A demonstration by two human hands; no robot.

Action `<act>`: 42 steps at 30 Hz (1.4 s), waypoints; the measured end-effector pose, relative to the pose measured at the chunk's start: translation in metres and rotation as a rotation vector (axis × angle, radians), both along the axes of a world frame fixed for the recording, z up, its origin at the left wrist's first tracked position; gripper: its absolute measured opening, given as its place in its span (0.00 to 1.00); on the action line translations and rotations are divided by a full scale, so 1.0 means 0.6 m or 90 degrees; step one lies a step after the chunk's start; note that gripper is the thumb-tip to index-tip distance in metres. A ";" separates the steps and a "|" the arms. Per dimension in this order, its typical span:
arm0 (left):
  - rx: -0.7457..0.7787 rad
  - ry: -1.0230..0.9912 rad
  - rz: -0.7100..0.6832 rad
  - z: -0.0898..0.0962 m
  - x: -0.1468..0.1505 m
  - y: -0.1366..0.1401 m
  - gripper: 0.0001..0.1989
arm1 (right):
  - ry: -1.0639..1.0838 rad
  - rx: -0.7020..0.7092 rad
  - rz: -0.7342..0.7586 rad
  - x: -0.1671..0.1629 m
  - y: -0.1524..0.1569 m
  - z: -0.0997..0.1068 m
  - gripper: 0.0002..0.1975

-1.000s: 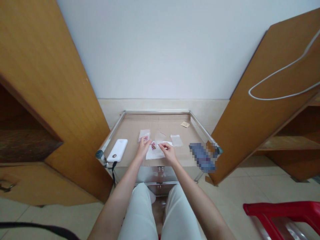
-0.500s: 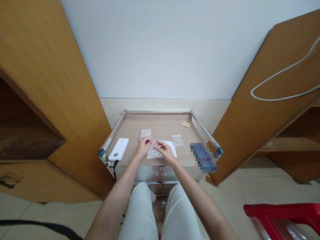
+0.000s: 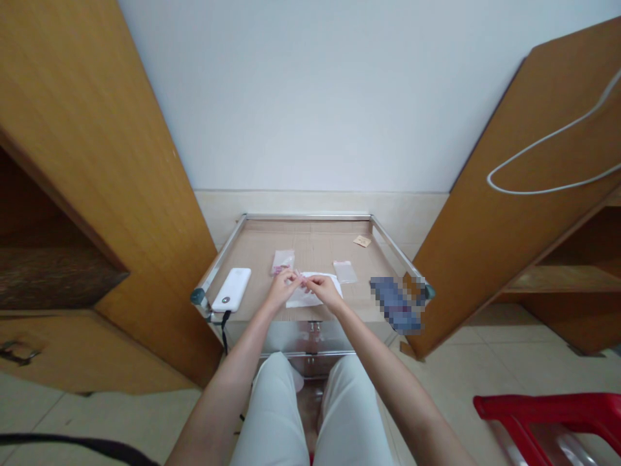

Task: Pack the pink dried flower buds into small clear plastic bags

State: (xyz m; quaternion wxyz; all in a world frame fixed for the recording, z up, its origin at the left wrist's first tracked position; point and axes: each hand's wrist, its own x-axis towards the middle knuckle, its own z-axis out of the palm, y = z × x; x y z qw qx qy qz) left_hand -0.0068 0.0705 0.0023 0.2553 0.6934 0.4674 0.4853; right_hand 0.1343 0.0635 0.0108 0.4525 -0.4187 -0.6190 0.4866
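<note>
My left hand (image 3: 282, 288) and my right hand (image 3: 324, 288) meet fingertip to fingertip over a white sheet of paper (image 3: 301, 300). Both are closed in a pinch on a small clear plastic bag (image 3: 301, 277), mostly hidden by the fingers; its contents are too small to make out. Just beyond my left hand lies a clear bag with reddish-pink bits (image 3: 283, 260). To the right of the paper, a flat clear plastic bag (image 3: 345, 272) rests on the brown tabletop (image 3: 310, 239).
A white power bank (image 3: 233, 290) with a black cable lies at the left edge. A small tan card (image 3: 362, 241) sits at the back right, and a pixelated dark item (image 3: 395, 307) at the right edge. Metal rails (image 3: 308, 217) border the table; wooden cabinets flank it. A red stool (image 3: 548, 408) stands lower right.
My hands have drawn closer together, and the clear bag between them now shows less. My left fingers have moved off the bag with reddish-pink bits, which is more visible.
</note>
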 end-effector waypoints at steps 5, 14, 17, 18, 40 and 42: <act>0.012 0.012 -0.014 -0.007 -0.001 0.004 0.11 | -0.031 -0.015 0.025 -0.001 0.003 0.005 0.12; 0.026 0.060 0.007 -0.018 -0.001 0.008 0.09 | -0.174 0.082 0.025 -0.002 0.019 -0.003 0.09; 0.039 0.075 0.034 -0.018 0.000 0.005 0.08 | -0.240 0.144 0.001 -0.004 0.020 -0.005 0.08; 0.042 0.080 0.044 -0.018 0.001 0.005 0.08 | -0.261 0.158 -0.015 -0.005 0.021 -0.006 0.08; 0.010 0.120 0.082 -0.021 0.000 0.007 0.07 | -0.310 0.300 -0.018 -0.004 0.013 -0.012 0.07; 0.014 0.124 0.074 -0.022 0.000 0.007 0.07 | -0.325 0.323 0.030 -0.003 0.013 -0.008 0.09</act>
